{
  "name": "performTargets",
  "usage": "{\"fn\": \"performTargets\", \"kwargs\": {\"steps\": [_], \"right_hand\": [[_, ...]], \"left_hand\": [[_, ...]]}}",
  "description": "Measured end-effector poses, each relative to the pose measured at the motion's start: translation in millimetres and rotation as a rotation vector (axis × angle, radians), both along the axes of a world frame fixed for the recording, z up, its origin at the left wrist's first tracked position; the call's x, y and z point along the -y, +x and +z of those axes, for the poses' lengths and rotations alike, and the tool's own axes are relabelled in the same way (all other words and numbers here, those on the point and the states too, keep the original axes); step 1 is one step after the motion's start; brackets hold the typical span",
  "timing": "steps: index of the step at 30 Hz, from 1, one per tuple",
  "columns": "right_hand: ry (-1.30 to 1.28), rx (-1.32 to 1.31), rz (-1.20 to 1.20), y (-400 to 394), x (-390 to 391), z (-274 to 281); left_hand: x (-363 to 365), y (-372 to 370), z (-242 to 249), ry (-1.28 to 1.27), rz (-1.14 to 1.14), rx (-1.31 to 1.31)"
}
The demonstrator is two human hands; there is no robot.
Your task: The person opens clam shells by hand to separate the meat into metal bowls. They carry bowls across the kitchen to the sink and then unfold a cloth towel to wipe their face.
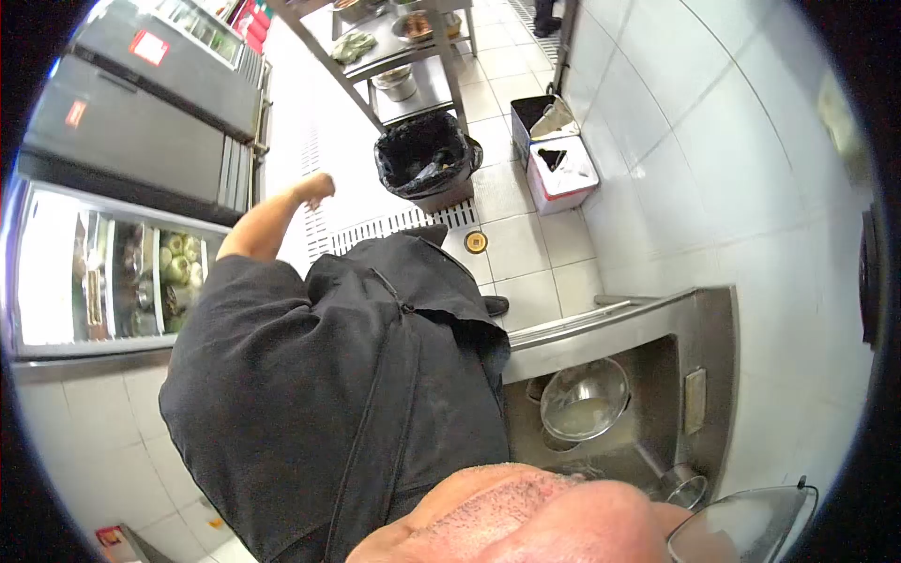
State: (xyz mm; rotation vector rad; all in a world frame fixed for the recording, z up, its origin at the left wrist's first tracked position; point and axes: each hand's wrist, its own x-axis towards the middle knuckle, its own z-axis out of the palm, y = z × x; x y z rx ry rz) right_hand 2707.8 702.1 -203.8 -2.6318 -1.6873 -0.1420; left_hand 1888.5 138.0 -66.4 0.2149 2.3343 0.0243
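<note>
My left hand [317, 190] is raised in the air at the upper left, arm stretched out and fingers curled in. Nothing shows in it, and it touches nothing. Nearest to it stands a bin [441, 197] lined with a black bag. My right hand is outside the picture. A dark apron [347, 403] with tied strings covers my body. On my other side is a steel sink [615, 333], where a round clear bowl [587, 403] holds some cloudy liquid. A small metal cup or strainer [685, 488] lies in the sink's near corner.
A steel shelf rack [427, 89] with pans and bowls stands past the bin. A white box [563, 178] sits by the tiled wall [694, 178]. Grey refrigerators [141, 131] and a glass-front cooler [56, 272] line the left. A floor grate [375, 228] crosses the tiles.
</note>
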Motion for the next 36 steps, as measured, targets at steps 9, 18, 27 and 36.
{"fn": "performTargets", "kwargs": {"steps": [9, 18, 27, 36], "right_hand": [[0.387, 0.010, 0.098, -108.4, 23.0, 75.6], [0.340, -0.399, 0.738, -367.8, 215.3, 180.3], [-0.900, -0.335, 1.074, -587.5, 415.7, 42.1], [-1.269, -0.092, 0.981, -643.7, 452.8, 105.3]], "left_hand": [[-201.1, 15.4, 149.6, 0.592, -0.700, -0.056], [129.7, -39.4, -112.3, 0.657, 0.098, 0.180], [361.6, 165.9, -233.2, 0.460, 1.133, 0.794], [420.3, 138.6, -199.9, 0.785, 1.428, 0.643]]}}
